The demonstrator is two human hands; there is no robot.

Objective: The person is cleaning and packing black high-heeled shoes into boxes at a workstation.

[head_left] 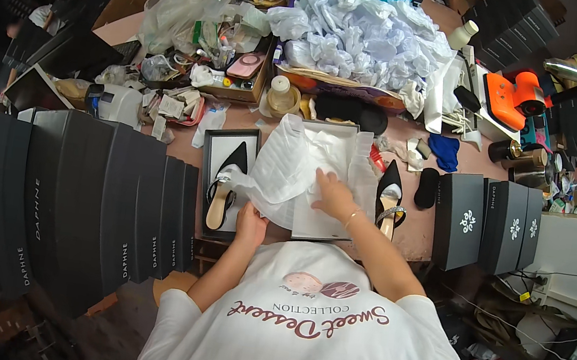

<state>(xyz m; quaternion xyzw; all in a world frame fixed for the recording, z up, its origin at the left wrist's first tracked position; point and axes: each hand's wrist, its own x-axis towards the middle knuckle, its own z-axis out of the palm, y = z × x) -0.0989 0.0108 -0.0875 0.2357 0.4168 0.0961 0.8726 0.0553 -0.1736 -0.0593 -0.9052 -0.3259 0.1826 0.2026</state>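
A shoe box [310, 237] lined with white tissue paper [276, 171] lies in front of me, the paper's left flap lifted and folded over. At its lower left edge, my left hand [251, 226] is closed on the tissue paper. Inside the box, my right hand [336, 197] rests on the white lining with its fingers spread. A black pointed shoe [221, 196] with a sparkling strap stands in a dark box lid [213, 144] beside my left hand. Its matching black shoe [390, 193] stands on the table to the right of the lined box.
Stacked dark shoe boxes [81, 204] line the left, with more dark boxes [457, 224] at right. Crumpled white paper [365, 37] fills a carton at the back. A bottle [281, 95], a blue cloth [444, 151] and an orange tool [510, 100] sit beyond the shoes.
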